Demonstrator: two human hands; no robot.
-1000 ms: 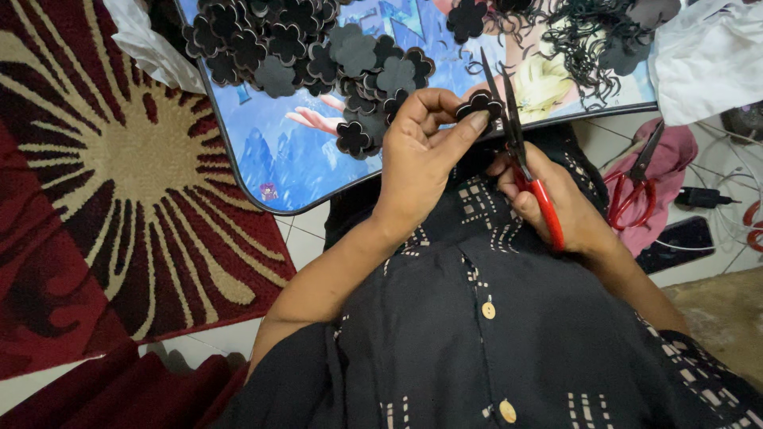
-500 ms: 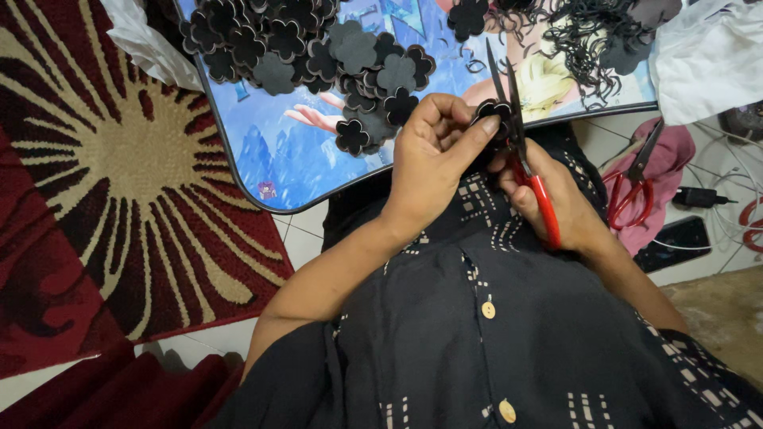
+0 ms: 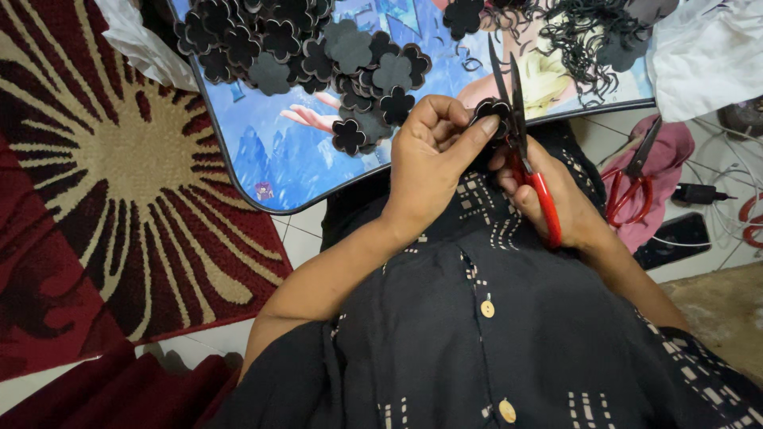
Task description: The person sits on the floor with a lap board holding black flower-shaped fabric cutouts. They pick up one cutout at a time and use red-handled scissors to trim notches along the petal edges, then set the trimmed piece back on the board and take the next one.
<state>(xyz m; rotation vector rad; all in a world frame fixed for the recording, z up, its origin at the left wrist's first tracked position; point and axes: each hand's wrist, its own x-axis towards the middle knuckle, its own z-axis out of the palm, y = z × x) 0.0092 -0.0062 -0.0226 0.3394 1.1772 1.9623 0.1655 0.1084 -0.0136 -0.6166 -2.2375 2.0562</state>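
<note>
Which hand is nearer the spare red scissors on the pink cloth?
Right. The right hand lies just beside the spare scissors; the left hand is farther, across the piece being cut.

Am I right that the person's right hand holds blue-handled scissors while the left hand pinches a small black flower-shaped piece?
Not quite: the head view shows the scissors in the right hand have red handles, not blue. The left hand does pinch a small black flower-shaped piece.

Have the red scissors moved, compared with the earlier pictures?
Hardly. The red scissors stay in the right hand, blades pointing up over the edge of the blue tray, at the same spot.
</note>
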